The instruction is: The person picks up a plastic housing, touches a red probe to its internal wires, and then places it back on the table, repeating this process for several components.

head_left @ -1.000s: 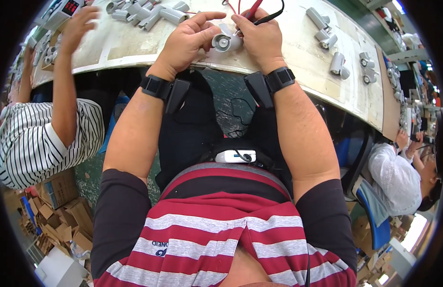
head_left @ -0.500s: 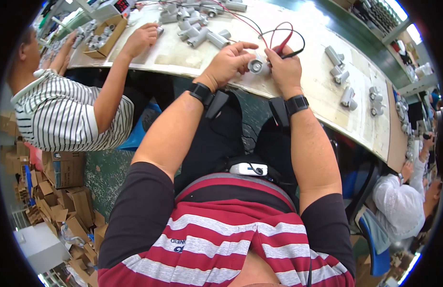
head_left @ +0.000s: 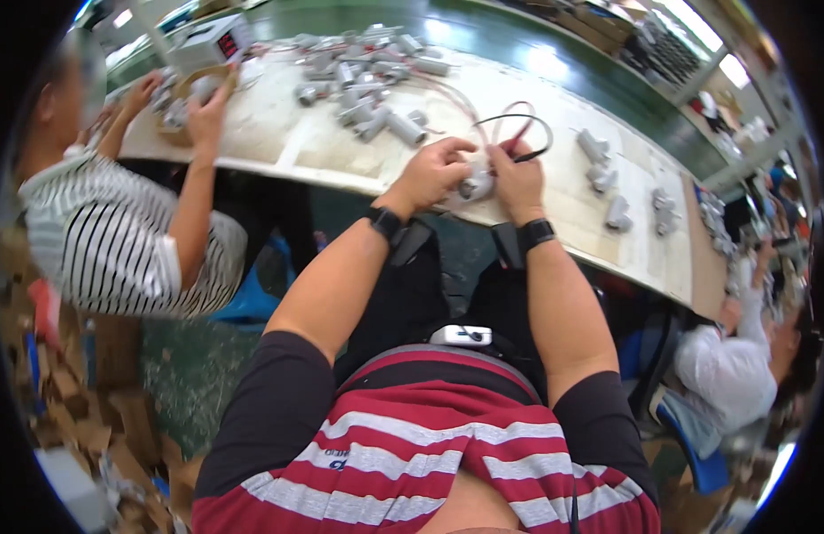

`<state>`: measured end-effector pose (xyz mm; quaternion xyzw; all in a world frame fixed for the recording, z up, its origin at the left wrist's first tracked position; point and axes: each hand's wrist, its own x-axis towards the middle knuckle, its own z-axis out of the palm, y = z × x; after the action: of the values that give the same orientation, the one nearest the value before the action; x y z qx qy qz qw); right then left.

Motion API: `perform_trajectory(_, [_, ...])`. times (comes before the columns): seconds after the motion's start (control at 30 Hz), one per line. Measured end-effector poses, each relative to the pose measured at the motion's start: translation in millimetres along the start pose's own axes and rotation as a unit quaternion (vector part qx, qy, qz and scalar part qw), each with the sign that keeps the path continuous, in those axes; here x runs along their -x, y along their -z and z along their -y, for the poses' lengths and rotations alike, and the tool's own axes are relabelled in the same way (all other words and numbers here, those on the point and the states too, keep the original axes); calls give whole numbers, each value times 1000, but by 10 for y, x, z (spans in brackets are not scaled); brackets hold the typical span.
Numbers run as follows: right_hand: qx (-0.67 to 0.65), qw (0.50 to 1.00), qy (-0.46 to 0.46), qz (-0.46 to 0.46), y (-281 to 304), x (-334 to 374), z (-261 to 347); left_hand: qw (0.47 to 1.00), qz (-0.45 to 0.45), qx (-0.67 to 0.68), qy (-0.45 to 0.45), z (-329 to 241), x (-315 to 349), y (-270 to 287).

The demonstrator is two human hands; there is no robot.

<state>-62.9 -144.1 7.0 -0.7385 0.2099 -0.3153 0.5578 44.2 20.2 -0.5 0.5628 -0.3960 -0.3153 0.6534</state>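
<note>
Over the table's near edge, my left hand [head_left: 432,174] is closed, thumb and fingers gripping the side of a grey cylindrical fitting [head_left: 476,184]. The fitting's round open end points toward me. My right hand [head_left: 520,183] is closed against the fitting's other side and grips a red test lead [head_left: 517,141] and a black test lead [head_left: 529,157]. The leads' tips are hidden behind my fingers and blurred, so I cannot tell whether they touch the fitting. Both leads loop up above my right hand.
A heap of grey fittings [head_left: 363,80] lies beyond my left hand; several more [head_left: 599,160] sit to the right. At left, a striped-shirted co-worker [head_left: 131,236] reaches into a cardboard box [head_left: 176,133] near a display meter [head_left: 213,42]. Another person [head_left: 728,374] sits at far right.
The picture has shifted, with my hands lower in it, still around the fitting. The left co-worker's nearer hand has moved from the tabletop to the box and holds a grey piece.
</note>
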Motion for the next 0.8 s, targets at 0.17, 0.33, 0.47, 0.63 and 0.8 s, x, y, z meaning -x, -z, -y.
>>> perform_trajectory(0.17, [53, 998, -7, -17, -104, -14, -117, 1000, -3, 18, 10, 5, 74, 85])
perform_trajectory(0.33, [16, 999, -32, -39, -48, 63, -6, 998, -54, 25, -26, 49, 116, -82])
perform_trajectory(0.47, [4, 998, -51, -36, -78, 89, 75, 979, -130, -112, -112, 56, 118, -75])
perform_trajectory(0.63, [-17, 997, -64, -31, -68, 91, 124, 948, -149, -211, -184, -32, 101, -146])
perform_trajectory(0.8, [-14, 998, -38, -37, -52, 91, 110, 929, -144, -289, -183, -141, 148, -244])
